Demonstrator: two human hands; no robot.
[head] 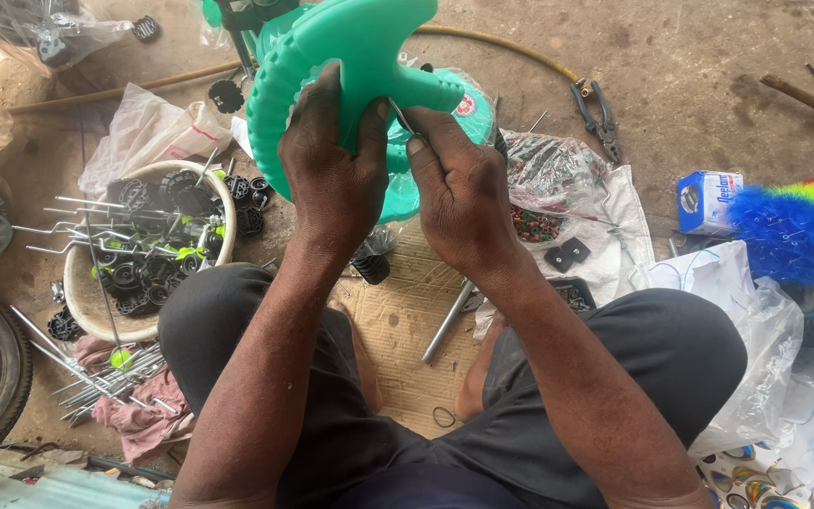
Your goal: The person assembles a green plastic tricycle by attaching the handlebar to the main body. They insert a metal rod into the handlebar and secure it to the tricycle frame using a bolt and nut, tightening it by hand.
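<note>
Both hands work a green plastic wheel (332, 57) held up over the lap of a person seated on the ground.

The left hand (332, 174) clamps the wheel's hub; the right hand (454, 193) pinches a thin metal pin (399, 115) against it. Feeding the pin in straight would likely serve best. Beyond lie a basin (82, 302) of parts and pliers (597, 113).

Dusty concrete floor (690, 57), daylit

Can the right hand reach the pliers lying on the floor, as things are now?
Probably not at once: the right hand is busy pressing a thin metal tool into the green wheel. The pliers lie uncovered beyond it.
</note>
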